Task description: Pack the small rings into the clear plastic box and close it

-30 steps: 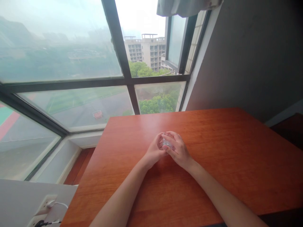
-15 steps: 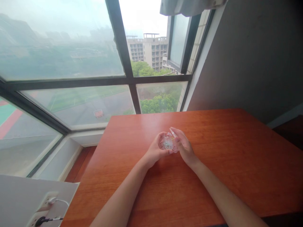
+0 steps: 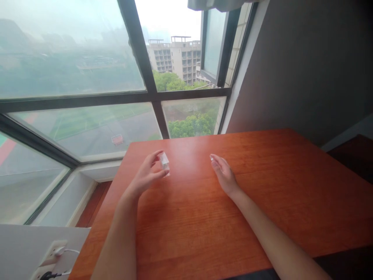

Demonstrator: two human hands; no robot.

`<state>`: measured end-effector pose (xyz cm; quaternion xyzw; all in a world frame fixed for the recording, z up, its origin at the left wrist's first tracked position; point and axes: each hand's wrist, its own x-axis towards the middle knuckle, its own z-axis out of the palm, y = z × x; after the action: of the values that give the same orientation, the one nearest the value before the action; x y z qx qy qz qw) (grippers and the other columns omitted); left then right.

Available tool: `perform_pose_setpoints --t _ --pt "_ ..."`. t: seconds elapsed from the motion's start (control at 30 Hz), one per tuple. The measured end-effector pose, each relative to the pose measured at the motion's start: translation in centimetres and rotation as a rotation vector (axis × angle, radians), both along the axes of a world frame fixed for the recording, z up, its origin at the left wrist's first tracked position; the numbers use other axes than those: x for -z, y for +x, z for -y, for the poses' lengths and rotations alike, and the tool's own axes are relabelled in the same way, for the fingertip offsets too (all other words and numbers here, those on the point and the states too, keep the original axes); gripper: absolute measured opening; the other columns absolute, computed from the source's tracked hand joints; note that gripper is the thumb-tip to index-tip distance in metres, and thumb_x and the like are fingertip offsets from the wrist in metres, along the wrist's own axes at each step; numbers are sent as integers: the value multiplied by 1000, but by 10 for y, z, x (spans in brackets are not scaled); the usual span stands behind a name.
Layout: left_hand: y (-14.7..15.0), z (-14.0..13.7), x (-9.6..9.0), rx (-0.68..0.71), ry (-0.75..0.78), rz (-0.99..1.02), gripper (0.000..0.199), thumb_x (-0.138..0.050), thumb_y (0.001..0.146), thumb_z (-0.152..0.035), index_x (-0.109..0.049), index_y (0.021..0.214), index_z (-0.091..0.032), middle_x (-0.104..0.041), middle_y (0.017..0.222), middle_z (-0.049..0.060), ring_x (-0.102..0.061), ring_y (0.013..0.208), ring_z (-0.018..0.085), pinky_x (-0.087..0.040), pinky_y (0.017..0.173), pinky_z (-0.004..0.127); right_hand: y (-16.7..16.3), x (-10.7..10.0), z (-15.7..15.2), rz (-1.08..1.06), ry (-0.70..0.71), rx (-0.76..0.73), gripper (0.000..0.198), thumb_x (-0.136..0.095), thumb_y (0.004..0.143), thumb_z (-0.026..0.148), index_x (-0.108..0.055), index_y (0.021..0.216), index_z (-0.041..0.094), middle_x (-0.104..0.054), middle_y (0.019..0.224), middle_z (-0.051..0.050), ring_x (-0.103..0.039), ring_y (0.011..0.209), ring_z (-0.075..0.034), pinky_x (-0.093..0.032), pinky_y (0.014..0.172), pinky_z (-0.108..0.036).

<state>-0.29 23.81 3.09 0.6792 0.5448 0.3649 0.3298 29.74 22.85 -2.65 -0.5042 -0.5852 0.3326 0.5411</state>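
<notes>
My left hand is at the left part of the table, thumb and fingers pinching the ends of a small clear plastic case. The case is tilted, held at or just above the tabletop; its contents cannot be made out. Across a gap to the right, my right hand is closed, its thumb pressed against the fingers. A small whitish, see-through piece pokes out at its fingertips; most of it is hidden and its kind does not show.
Both arms reach over a reddish-brown wooden table. Dark-framed windows stand beyond its far edge, with one pane swung outward. A grey wall rises to the right. Plugs sit in a wall socket at lower left.
My hands were together around the clear case; now they are apart. My left hand has carried the case to the left. My right hand keeps a small piece at its fingertips. The view has shifted slightly.
</notes>
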Motion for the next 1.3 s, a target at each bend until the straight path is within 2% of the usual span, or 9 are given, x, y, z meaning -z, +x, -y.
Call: perform_pose_setpoints --t 0.17,0.3,0.53,0.7,0.8,0.97,1.07,1.23,1.3 --pt "-7 -1 3 -96 1 -221 87 -69 71 -41 -31 146 -18 -54 126 13 -54 117 28 -43 101 44 1 6 -1 94 15 -41 45 -51 90 53 -62 123 23 -60 124 -11 -59 116 -25 -49 101 -41" --pt "-7 -2 2 -76 -28 -324 81 -66 72 -46 -38 141 -15 -55 127 15 -54 117 29 -42 102 45 3 7 -1 112 25 -34 45 -51 90 53 -62 122 23 -60 123 -10 -59 115 -25 -48 101 -42" --pt "-7 -5 6 -178 38 -247 79 -66 72 -55 -43 137 -16 -60 123 14 -58 113 29 -48 93 42 2 5 0 108 18 -42 45 -51 90 52 -62 122 23 -60 123 -11 -59 115 -25 -49 100 -42" --pt "-9 -16 15 -309 100 -197 73 -65 74 -56 -49 132 -15 -60 125 15 -59 110 29 -46 94 42 2 5 0 107 14 -48 44 -51 90 52 -61 122 23 -59 124 -11 -59 116 -25 -49 101 -42" --pt "-4 -30 23 -337 160 -247 63 -61 77 -54 -56 126 -15 -60 124 15 -58 110 29 -44 97 42 2 6 0 124 18 -53 45 -52 90 52 -61 122 23 -59 123 -11 -60 115 -25 -50 99 -42" --pt "11 -41 35 -316 217 -512 49 -56 81 -52 -65 117 -21 -61 122 13 -51 116 34 -38 101 48 2 7 0 155 34 -56 45 -52 90 53 -61 122 23 -60 121 -11 -60 114 -26 -50 99 -43" --pt "14 -34 31 -237 203 -617 48 -55 82 -52 -64 120 -24 -58 127 13 -49 118 36 -38 99 50 3 6 0 169 35 -57 45 -52 89 54 -61 121 23 -60 121 -11 -61 112 -26 -50 98 -43" --pt "5 -18 14 -36 108 -509 50 -56 81 -54 -67 118 -22 -63 122 11 -55 113 32 -41 99 45 2 3 1 193 29 -62 45 -51 90 53 -61 120 21 -60 120 -12 -61 113 -26 -49 99 -43" --pt "0 -13 10 -28 47 -393 53 -54 82 -57 -67 118 -20 -66 118 10 -59 109 30 -45 96 42 2 2 1 201 30 -68 45 -51 90 53 -60 119 20 -60 120 -12 -60 113 -26 -49 99 -42"
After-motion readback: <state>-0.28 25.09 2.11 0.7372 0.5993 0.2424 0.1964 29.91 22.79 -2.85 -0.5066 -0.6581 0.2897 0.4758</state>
